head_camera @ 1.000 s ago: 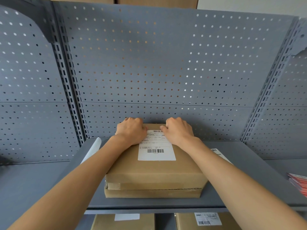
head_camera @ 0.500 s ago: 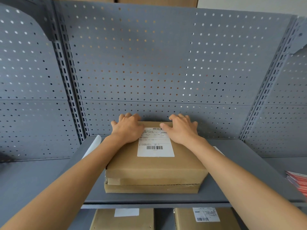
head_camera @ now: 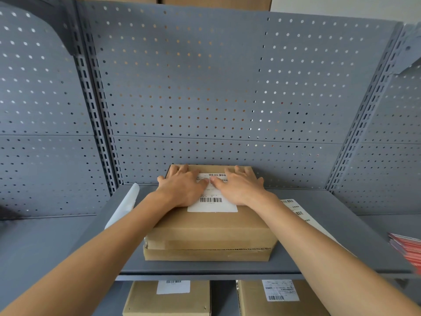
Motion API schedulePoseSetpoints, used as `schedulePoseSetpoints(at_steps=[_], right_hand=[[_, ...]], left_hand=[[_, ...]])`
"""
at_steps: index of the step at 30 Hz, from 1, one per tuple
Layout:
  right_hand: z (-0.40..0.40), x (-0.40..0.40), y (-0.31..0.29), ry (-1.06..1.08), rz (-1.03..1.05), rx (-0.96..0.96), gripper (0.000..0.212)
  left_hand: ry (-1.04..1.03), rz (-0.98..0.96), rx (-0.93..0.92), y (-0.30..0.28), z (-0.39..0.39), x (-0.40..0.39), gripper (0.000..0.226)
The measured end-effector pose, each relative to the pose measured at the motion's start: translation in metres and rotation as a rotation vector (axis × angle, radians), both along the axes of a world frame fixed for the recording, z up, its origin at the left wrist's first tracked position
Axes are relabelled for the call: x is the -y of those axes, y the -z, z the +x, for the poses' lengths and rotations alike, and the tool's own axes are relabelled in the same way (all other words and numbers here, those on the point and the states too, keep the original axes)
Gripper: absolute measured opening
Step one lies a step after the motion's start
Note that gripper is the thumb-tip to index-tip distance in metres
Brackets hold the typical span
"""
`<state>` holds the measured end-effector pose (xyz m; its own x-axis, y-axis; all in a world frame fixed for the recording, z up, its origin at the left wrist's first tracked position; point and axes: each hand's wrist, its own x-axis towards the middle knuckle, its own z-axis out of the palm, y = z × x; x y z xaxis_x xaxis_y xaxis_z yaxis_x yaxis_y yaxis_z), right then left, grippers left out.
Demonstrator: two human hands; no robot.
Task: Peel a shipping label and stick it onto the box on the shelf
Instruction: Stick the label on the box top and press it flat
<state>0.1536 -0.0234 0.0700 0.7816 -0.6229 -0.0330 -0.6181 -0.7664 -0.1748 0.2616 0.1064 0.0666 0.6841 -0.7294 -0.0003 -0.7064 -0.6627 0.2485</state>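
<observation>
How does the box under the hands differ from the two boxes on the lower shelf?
The top box lies on the upper shelf, fully seen, both hands flat on its label. The lower boxes are untouched and partly hidden. All are brown cardboard with white barcode labels.

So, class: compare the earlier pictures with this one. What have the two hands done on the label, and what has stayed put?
Both hands, left hand and right hand, uncurled from loose fists and now lie flat, fingers spread, pressing the label. Nothing was picked up or released. The box and label kept their places.
</observation>
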Motion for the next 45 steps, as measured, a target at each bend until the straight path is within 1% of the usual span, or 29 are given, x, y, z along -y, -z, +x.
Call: schedulePoseSetpoints(at_steps=[6, 16, 21, 25, 27, 29, 30, 33, 36, 38, 45], right_hand=[[-0.001, 0.0, -0.001, -0.012, 0.0, -0.034, 0.078], [0.0, 0.002, -0.002, -0.024, 0.015, -0.06, 0.064], [-0.007, 0.011, -0.003, -0.077, 0.052, -0.041, 0.058], [-0.011, 0.014, -0.003, -0.108, 0.076, 0.005, 0.055], [-0.016, 0.012, -0.006, -0.116, 0.081, 0.05, 0.054], [-0.021, 0.007, -0.008, -0.1, 0.079, 0.089, 0.056], [-0.023, 0.003, -0.009, -0.081, 0.079, 0.09, 0.059], [-0.023, -0.012, -0.008, -0.003, 0.069, 0.037, 0.08], [-0.018, -0.022, -0.004, 0.044, 0.006, 0.02, 0.095], [-0.017, -0.023, -0.002, 0.052, -0.033, 0.017, 0.095], [-0.018, -0.021, 0.0, 0.035, -0.027, -0.005, 0.079]], left_hand=[[0.008, -0.009, -0.003, 0.002, 0.002, -0.001, 0.045], [0.014, -0.046, -0.015, 0.003, 0.005, -0.003, 0.038], [0.02, -0.073, -0.035, 0.003, 0.007, -0.004, 0.033], [0.028, -0.133, -0.051, 0.0, 0.005, -0.006, 0.031], [0.017, -0.148, 0.001, -0.003, 0.003, -0.012, 0.031], [-0.01, -0.138, 0.089, -0.007, -0.001, -0.018, 0.028], [-0.025, -0.123, 0.091, -0.01, -0.005, -0.02, 0.031], [-0.067, -0.07, 0.003, -0.012, -0.021, -0.022, 0.049], [-0.076, -0.036, 0.03, -0.006, -0.03, -0.019, 0.064], [-0.079, -0.039, 0.048, -0.004, -0.03, -0.019, 0.064], [-0.052, -0.053, 0.033, -0.003, -0.027, -0.02, 0.048]])
